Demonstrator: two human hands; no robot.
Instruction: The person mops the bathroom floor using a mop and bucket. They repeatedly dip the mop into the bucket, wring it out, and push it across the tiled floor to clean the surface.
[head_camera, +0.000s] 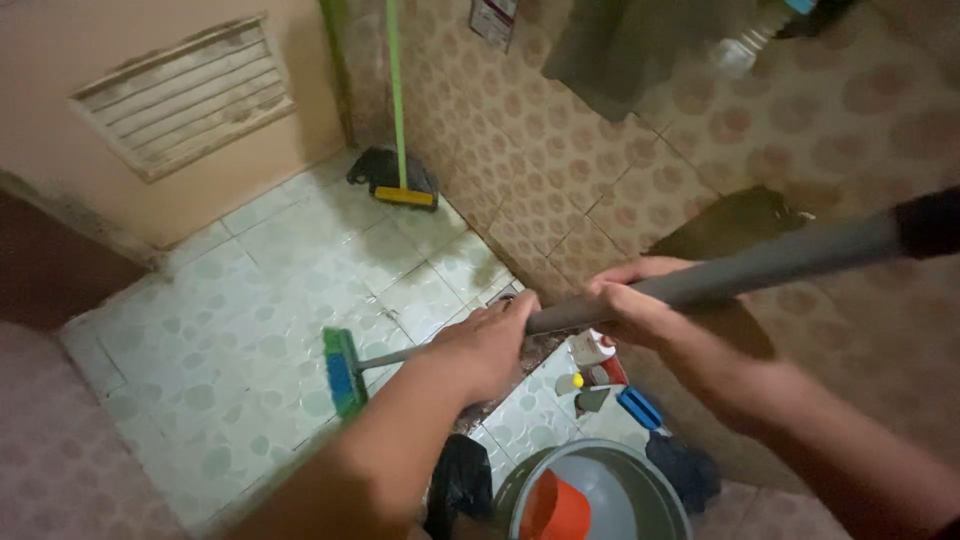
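Both my hands grip the long grey handle (760, 265) of a floor brush. My left hand (485, 345) holds it lower down, my right hand (635, 305) higher up. The handle runs from the upper right down to a green and blue brush head (342, 372), which rests on the pale patterned floor tiles (270, 290).
A second brush with a green handle and yellow head (404, 196) leans in the far corner. A grey bucket (655, 495) with an orange scoop (555, 510) stands below my hands. Small bottles (592, 350), a blue brush (640, 408) and dark cloths line the tiled wall. A vented door (185, 95) is at upper left.
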